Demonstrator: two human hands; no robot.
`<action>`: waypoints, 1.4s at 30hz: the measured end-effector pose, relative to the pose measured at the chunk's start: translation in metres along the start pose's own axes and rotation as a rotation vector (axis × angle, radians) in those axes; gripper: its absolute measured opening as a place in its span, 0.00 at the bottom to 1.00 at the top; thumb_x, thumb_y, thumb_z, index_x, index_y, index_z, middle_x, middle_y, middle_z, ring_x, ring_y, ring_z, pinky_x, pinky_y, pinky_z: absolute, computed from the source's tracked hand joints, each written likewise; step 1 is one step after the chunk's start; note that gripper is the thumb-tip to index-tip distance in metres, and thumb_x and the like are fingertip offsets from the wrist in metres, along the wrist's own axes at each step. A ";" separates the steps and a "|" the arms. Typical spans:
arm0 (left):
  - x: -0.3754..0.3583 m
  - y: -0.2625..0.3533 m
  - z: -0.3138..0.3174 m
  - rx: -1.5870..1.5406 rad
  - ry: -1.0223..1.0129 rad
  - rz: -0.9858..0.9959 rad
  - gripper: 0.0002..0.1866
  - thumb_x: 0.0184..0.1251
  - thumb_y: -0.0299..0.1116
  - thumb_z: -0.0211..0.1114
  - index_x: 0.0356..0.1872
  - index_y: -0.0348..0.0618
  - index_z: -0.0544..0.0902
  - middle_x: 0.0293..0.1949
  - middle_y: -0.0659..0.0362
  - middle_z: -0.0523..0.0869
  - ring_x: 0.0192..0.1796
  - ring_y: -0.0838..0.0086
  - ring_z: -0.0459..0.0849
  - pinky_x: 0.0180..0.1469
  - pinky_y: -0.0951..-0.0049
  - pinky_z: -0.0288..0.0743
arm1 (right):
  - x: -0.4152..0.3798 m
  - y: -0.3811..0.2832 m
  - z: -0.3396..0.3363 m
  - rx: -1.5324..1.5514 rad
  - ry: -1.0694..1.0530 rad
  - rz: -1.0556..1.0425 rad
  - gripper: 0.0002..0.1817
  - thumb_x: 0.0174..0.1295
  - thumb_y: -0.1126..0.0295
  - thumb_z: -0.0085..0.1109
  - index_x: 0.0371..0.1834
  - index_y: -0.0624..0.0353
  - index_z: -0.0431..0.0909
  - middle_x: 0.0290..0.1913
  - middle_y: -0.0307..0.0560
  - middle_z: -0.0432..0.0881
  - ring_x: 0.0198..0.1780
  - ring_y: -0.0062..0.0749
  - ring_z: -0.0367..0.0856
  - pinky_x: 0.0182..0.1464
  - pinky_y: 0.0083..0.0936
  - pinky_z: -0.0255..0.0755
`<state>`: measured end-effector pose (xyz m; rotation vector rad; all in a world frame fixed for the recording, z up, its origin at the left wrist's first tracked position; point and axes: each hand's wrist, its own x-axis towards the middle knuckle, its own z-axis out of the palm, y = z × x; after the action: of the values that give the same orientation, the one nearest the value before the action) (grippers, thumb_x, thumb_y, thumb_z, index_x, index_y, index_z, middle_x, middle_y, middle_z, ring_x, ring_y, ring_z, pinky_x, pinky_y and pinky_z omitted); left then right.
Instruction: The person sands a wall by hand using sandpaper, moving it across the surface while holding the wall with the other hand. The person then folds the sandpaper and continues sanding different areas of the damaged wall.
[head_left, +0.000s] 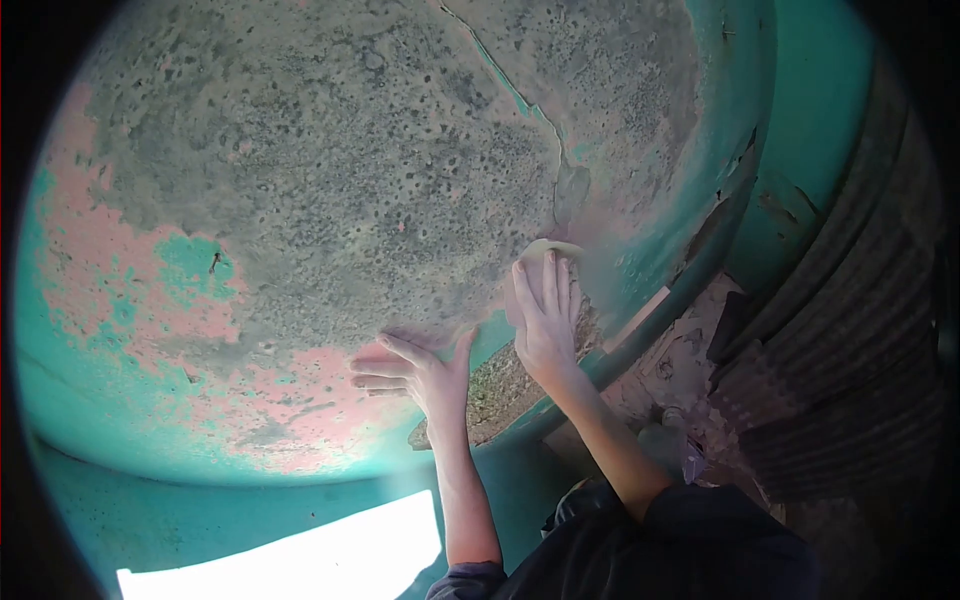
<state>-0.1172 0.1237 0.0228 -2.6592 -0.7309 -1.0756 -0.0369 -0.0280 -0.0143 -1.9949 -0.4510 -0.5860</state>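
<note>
My left hand (pixel 422 378), coated in pale dust, rests with spread fingers on the broad curved plaster surface (pixel 330 170). It holds nothing. To its right, my right hand (pixel 546 325) presses a pale, dusty sheet that looks like sandpaper (pixel 552 246) flat against the same surface, fingers stretched over it. Much of the sheet is hidden under the palm. A thin crack (pixel 545 118) runs down to the right hand, ending near a smooth grey smear (pixel 572 188). Below and between the hands lies a rough brown bare patch (pixel 505 395).
Pink patches (pixel 120 250) and turquoise paint border the grey area. A peeling turquoise rim (pixel 735 190) curves along the right. Beyond it are corrugated sheets (pixel 820 400) and dusty debris (pixel 675 355). A bright opening (pixel 300 550) shows at the lower left.
</note>
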 end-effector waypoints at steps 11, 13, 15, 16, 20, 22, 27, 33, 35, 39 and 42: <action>-0.002 -0.002 0.003 -0.010 0.000 0.005 0.78 0.53 0.73 0.74 0.82 0.47 0.22 0.70 0.10 0.18 0.69 0.04 0.16 0.62 0.07 0.23 | 0.016 -0.001 -0.001 0.076 0.034 -0.010 0.43 0.61 0.79 0.58 0.83 0.50 0.60 0.84 0.68 0.50 0.83 0.71 0.49 0.77 0.70 0.46; 0.000 -0.001 0.001 -0.008 0.016 0.009 0.78 0.52 0.73 0.74 0.82 0.47 0.23 0.69 0.09 0.18 0.69 0.04 0.16 0.62 0.07 0.23 | 0.015 0.000 0.001 0.105 0.053 -0.061 0.42 0.63 0.77 0.57 0.84 0.55 0.58 0.84 0.71 0.49 0.84 0.71 0.48 0.78 0.69 0.44; -0.001 0.002 -0.002 -0.053 -0.015 -0.011 0.77 0.53 0.72 0.75 0.83 0.46 0.25 0.69 0.08 0.19 0.68 0.03 0.17 0.62 0.06 0.24 | -0.026 0.011 0.028 0.093 -0.019 -0.047 0.42 0.64 0.76 0.56 0.84 0.58 0.56 0.84 0.71 0.49 0.84 0.71 0.47 0.78 0.69 0.42; -0.003 0.003 -0.003 -0.055 -0.007 -0.031 0.77 0.53 0.72 0.75 0.83 0.46 0.25 0.69 0.08 0.19 0.68 0.03 0.17 0.62 0.06 0.24 | -0.041 0.013 0.035 0.083 -0.087 -0.021 0.42 0.65 0.75 0.55 0.84 0.61 0.54 0.84 0.72 0.48 0.84 0.70 0.46 0.78 0.70 0.41; 0.001 0.008 -0.006 -0.094 -0.025 -0.063 0.73 0.53 0.70 0.76 0.84 0.47 0.33 0.70 0.07 0.23 0.69 0.01 0.21 0.62 0.06 0.27 | -0.027 -0.007 0.038 0.090 -0.100 0.029 0.43 0.65 0.74 0.54 0.84 0.67 0.49 0.84 0.72 0.46 0.85 0.70 0.44 0.79 0.70 0.38; -0.001 0.008 -0.005 -0.106 0.001 -0.073 0.72 0.53 0.69 0.77 0.84 0.48 0.36 0.71 0.07 0.25 0.69 0.00 0.23 0.63 0.06 0.28 | 0.024 -0.031 0.015 0.088 0.026 -0.138 0.44 0.65 0.72 0.54 0.84 0.71 0.47 0.84 0.73 0.46 0.85 0.69 0.44 0.79 0.70 0.38; -0.001 0.014 -0.006 -0.110 -0.005 -0.098 0.63 0.54 0.69 0.75 0.83 0.46 0.51 0.73 0.11 0.42 0.70 -0.01 0.36 0.63 0.06 0.38 | 0.032 -0.031 0.018 0.022 0.019 -0.323 0.43 0.65 0.72 0.54 0.84 0.70 0.49 0.83 0.73 0.47 0.85 0.68 0.45 0.79 0.70 0.39; -0.021 0.016 0.012 -0.120 -0.108 -0.125 0.56 0.65 0.65 0.68 0.83 0.42 0.52 0.76 0.15 0.42 0.73 0.05 0.34 0.65 0.07 0.33 | -0.020 0.011 0.038 -0.256 -0.167 -0.359 0.43 0.64 0.71 0.54 0.84 0.67 0.51 0.83 0.72 0.48 0.84 0.68 0.46 0.79 0.72 0.37; -0.037 0.017 0.026 -0.107 -0.084 -0.120 0.54 0.66 0.64 0.68 0.83 0.44 0.54 0.77 0.17 0.42 0.74 0.07 0.35 0.66 0.08 0.35 | 0.018 -0.016 0.016 -0.244 -0.142 -0.435 0.42 0.65 0.71 0.54 0.84 0.65 0.52 0.84 0.71 0.49 0.85 0.68 0.46 0.79 0.72 0.37; -0.064 0.029 0.016 -0.201 -0.133 -0.122 0.48 0.70 0.57 0.67 0.85 0.51 0.54 0.81 0.25 0.41 0.76 0.11 0.36 0.69 0.12 0.43 | 0.061 -0.049 -0.009 -0.147 -0.073 -0.582 0.41 0.67 0.68 0.53 0.85 0.59 0.54 0.84 0.68 0.51 0.85 0.66 0.47 0.78 0.73 0.38; -0.080 0.036 -0.002 -0.397 -0.266 -0.193 0.47 0.71 0.52 0.67 0.85 0.56 0.53 0.83 0.31 0.39 0.78 0.14 0.36 0.70 0.16 0.47 | 0.031 -0.018 0.005 -0.159 -0.173 -0.649 0.40 0.68 0.67 0.53 0.84 0.58 0.56 0.83 0.67 0.53 0.84 0.65 0.49 0.78 0.73 0.40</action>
<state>-0.1499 0.0618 -0.0306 -3.1703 -0.9222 -1.0106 -0.0204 -0.0135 0.0143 -2.0443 -1.2145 -0.8653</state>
